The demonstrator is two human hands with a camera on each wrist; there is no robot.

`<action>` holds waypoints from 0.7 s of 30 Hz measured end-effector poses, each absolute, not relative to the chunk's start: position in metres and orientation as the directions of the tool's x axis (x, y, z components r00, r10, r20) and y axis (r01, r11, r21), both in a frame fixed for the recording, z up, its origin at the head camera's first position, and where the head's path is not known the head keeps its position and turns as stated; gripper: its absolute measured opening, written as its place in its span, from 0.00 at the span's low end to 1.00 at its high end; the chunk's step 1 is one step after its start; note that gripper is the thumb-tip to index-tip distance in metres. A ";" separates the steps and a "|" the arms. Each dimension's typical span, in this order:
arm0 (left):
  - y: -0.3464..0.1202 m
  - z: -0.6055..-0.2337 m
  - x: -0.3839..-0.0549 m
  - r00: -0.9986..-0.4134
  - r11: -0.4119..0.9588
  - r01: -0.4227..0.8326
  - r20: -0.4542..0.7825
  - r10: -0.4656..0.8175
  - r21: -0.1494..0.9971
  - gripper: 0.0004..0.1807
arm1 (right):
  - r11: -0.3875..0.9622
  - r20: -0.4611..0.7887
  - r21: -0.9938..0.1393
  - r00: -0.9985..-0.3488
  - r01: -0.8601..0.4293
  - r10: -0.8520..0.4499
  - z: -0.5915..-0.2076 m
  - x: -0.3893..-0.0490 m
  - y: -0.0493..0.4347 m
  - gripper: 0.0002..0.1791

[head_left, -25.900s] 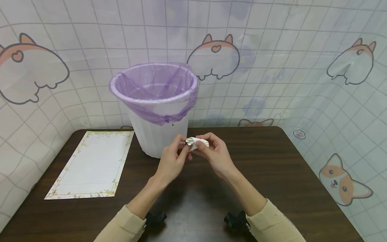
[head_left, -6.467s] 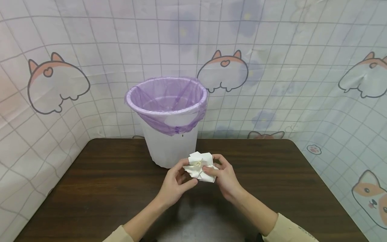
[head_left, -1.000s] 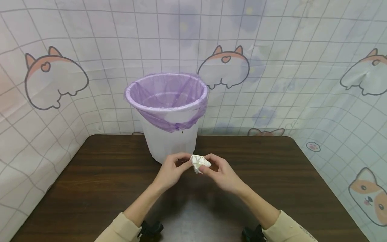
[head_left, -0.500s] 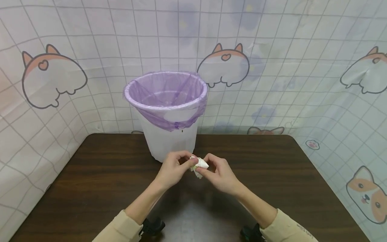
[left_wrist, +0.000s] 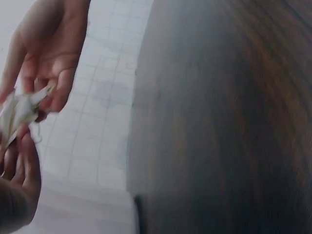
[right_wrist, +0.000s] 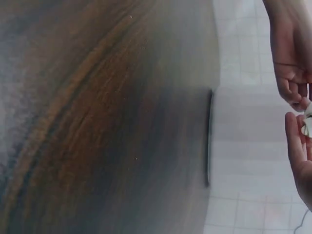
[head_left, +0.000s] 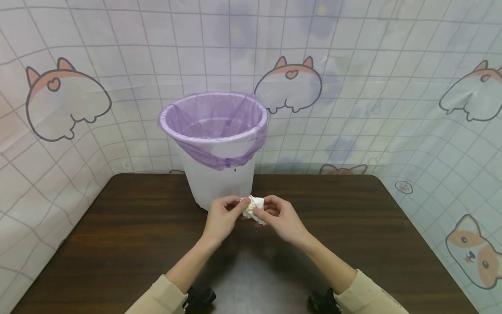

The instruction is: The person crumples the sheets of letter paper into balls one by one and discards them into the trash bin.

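A small crumpled piece of paper, white with a few yellowish marks, is held between both hands above the table. My left hand pinches its left side between thumb and fingers. On the right side, my right hand grips it with the thumb on the near face. In the left wrist view, folds of the crumpled paper show between the two hands. The right wrist view catches only a bit of it at the frame edge. Some fingers are hidden behind the paper.
A white bin lined with a purple bag stands on the dark wooden table, just beyond my left hand. Behind the table hangs a white gridded curtain with corgi drawings. Dark wrist devices sit by the cuffs.
The bordered sheet at the table's left in the oldest frame is gone. A spread, creased paper has been squeezed smaller. Within the last second, the fingers turn it and shift slightly left.
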State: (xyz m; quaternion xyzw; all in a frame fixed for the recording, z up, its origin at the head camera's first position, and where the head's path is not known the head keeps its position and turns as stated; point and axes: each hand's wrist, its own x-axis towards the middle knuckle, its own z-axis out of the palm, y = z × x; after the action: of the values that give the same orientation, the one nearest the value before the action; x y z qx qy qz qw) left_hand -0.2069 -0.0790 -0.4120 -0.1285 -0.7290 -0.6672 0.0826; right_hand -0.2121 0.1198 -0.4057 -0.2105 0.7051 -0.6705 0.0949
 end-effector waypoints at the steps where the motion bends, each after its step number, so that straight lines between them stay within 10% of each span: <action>1: -0.082 -0.411 -0.207 -0.954 0.065 0.282 0.273 0.123 0.957 0.12 | 0.011 0.143 -0.986 -0.893 -0.164 -0.426 -0.406 -0.212 0.121 0.17; 21: -0.098 -0.402 -0.206 -0.852 0.110 0.295 0.210 0.479 0.949 0.12 | 0.186 0.197 -0.926 -0.842 -0.328 -0.503 -0.401 -0.218 0.135 0.06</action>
State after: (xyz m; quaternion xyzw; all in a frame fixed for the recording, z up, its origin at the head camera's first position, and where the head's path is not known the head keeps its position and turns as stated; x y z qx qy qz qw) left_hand -0.2058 -0.0980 -0.4016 -0.2611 -0.7413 -0.6138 -0.0749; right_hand -0.2184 0.1349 -0.4009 -0.2708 0.7664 -0.5776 0.0758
